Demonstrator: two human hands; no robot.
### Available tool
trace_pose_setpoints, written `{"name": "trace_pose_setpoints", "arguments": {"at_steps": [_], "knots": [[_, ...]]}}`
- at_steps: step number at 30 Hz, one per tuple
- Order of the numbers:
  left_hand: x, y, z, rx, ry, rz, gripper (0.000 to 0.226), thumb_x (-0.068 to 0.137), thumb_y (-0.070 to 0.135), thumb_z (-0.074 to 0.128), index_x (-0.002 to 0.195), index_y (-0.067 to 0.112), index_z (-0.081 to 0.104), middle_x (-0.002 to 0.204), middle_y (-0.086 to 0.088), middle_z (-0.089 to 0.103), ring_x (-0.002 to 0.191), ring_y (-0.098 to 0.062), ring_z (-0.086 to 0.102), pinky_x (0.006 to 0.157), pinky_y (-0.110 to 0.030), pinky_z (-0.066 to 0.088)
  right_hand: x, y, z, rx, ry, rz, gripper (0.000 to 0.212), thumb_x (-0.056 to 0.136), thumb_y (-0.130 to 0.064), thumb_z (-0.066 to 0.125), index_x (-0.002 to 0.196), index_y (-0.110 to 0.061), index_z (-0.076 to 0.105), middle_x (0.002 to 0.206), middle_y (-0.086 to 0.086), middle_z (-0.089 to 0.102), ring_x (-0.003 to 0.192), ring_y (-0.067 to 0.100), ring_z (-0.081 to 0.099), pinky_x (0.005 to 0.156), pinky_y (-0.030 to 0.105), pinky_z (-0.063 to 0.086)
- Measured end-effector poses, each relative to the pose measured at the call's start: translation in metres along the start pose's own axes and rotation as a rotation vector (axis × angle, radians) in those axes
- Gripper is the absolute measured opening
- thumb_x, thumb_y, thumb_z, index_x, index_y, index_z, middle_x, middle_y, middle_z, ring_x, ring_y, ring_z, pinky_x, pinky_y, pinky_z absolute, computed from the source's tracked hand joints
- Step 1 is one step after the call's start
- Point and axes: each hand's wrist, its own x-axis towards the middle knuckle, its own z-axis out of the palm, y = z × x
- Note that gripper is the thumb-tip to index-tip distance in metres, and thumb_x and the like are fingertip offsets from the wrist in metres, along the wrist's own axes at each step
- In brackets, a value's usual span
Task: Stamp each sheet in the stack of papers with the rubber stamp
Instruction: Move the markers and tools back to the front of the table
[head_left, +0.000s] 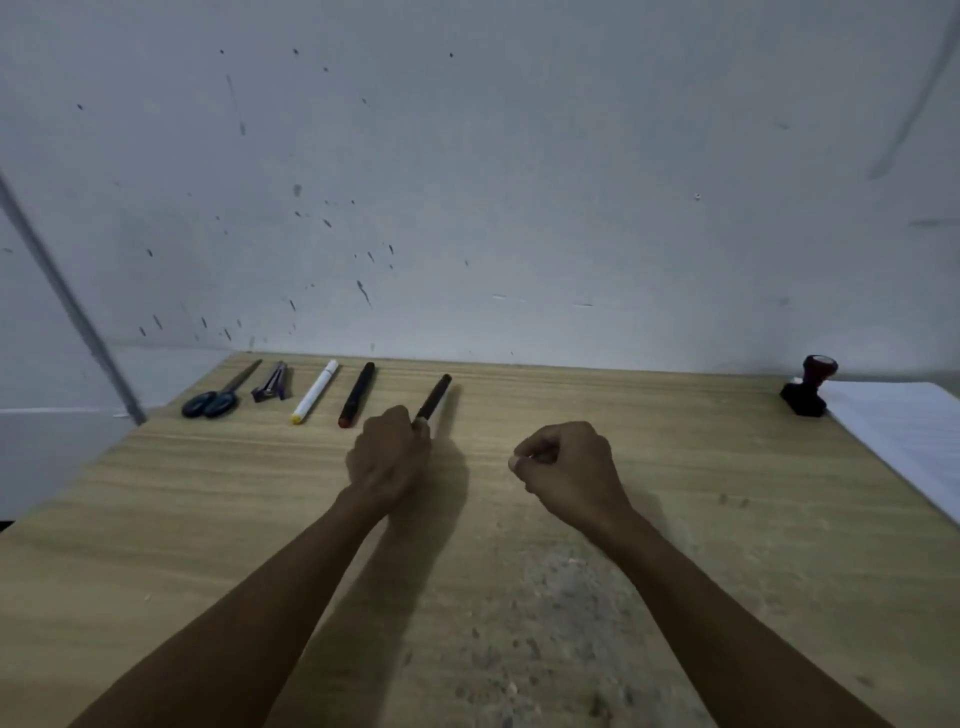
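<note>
No stamping looks begun: the rubber stamp (808, 387) stands untouched at the table's (208, 519) far right beside the papers (904, 431), while the left hand (389, 454) grips a dark pen (435, 397) and the right hand (569, 467) is clenched, holding nothing visible.

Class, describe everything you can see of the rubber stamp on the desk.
The rubber stamp has a dark red knob handle with a pale, shiny top and a chunky black base. It stands on the wooden desk at the far right, near the wall, leaning a little to the right. Its base sits right at the left edge of the white paper stack; whether they touch cannot be told. Neither hand is near it: the left hand grips a dark pen, and the right hand is curled at mid-desk.
</note>
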Motion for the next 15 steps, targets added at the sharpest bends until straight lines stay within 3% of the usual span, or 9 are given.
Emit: {"name": "trace_pose_setpoints", "arguments": {"at_steps": [3,7,11,15], "knots": [[-0.040,0.023,-0.009,-0.176,0.054,0.101,0.036,0.098,0.031,0.047,0.064,0.018,0.046,0.066,-0.003,0.055,0.056,-0.016,0.051,0.049,-0.028,0.031,0.002,-0.013,0.000,0.216,0.047,0.175,0.024,0.085,-0.031,0.074,0.091,-0.008,0.072,0.077,0.008,0.072,0.072,0.022,0.072,0.064,0.037,0.061],[-0.087,0.049,-0.018,-0.265,0.002,0.262,0.033,0.098,0.032,0.049,0.072,0.014,0.058,0.064,-0.004,0.063,0.057,-0.021,0.059,0.051,-0.031,0.040,0.003,-0.032,-0.009,0.572,0.015,0.414,0.036,0.090,-0.042,0.067,0.088,-0.006,0.065,0.089,0.017,0.072,0.081,0.032,0.073,0.066,0.041,0.061],[-0.105,0.057,-0.019,-0.278,-0.068,0.340,0.030,0.098,0.033,0.050,0.072,0.019,0.056,0.063,-0.003,0.063,0.056,-0.020,0.058,0.050,-0.030,0.039,0.001,-0.032,-0.019,0.627,0.028,0.450,0.022,0.096,-0.020,0.061,0.102,0.001,0.065,0.093,0.019,0.072,0.074,0.031,0.073,0.060,0.037,0.059],[-0.107,0.055,-0.019,-0.290,-0.111,0.337,0.039,0.098,0.038,0.046,0.074,0.012,0.065,0.066,-0.008,0.066,0.061,-0.026,0.061,0.054,-0.034,0.044,-0.002,-0.026,-0.024,0.585,0.048,0.440,0.019,0.094,-0.013,0.063,0.102,0.004,0.064,0.093,0.020,0.071,0.070,0.029,0.071,0.055,0.034,0.057]]}}
